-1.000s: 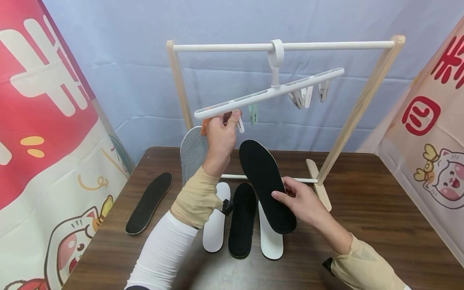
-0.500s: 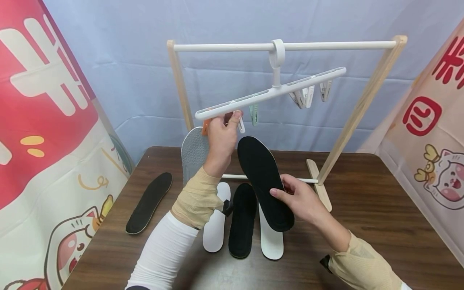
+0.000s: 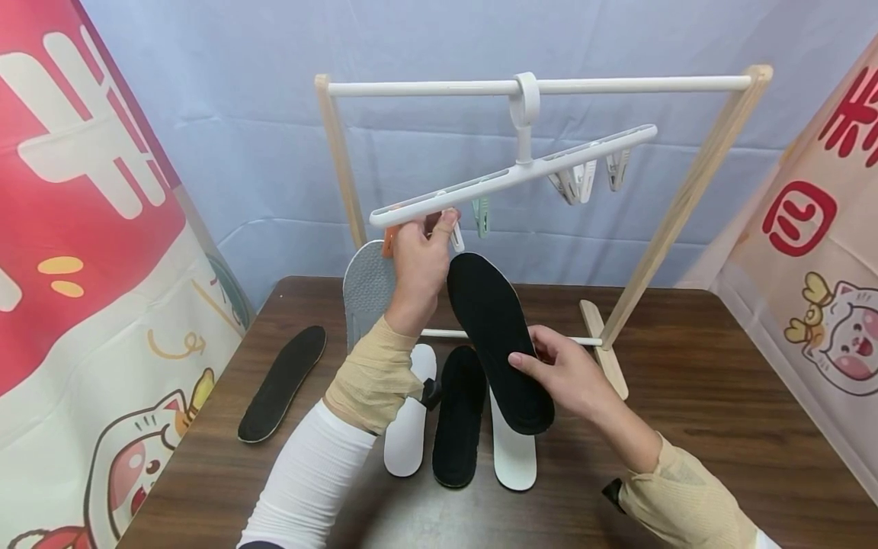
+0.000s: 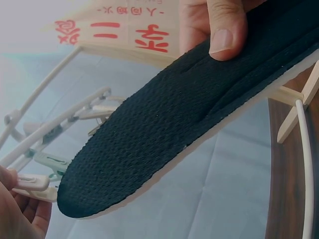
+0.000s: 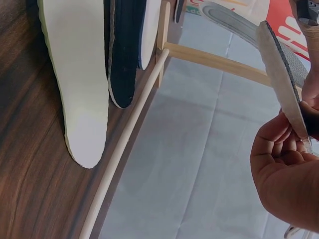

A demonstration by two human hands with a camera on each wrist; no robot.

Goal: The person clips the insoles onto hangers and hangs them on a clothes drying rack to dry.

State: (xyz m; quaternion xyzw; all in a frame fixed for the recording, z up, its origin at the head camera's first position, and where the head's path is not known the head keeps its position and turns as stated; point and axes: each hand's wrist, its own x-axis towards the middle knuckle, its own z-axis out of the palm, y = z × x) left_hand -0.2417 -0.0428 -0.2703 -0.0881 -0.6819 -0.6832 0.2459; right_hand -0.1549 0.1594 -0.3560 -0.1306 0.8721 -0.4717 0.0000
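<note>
With its thumb and fingers, my left hand [image 3: 420, 263] pinches a white clothespin [image 4: 32, 182] under the low left end of the white clip hanger [image 3: 473, 184]. My right hand [image 3: 565, 374] grips a black insole [image 3: 497, 335] by its edge, thumb on the dark face; the pale underside shows in the right wrist view. The insole's upper tip is close beside the clothespin in the left wrist view. A grey insole [image 3: 368, 286] hangs from an orange clothespin [image 3: 389, 242] at the hanger's end, partly hidden by my left hand.
The hanger hooks over a rack's top rail [image 3: 631, 85]. A mint clothespin [image 3: 482, 217] and several white ones hang from it. On the table [image 3: 686, 427] lie a white insole [image 3: 403, 442], two black insoles [image 3: 458, 427] [image 3: 284, 381] and a pale one [image 3: 514, 465].
My right hand has lifted the black insole slightly up and to the left, bringing its tip nearer the clothespin. My left hand stays almost still on the clothespin.
</note>
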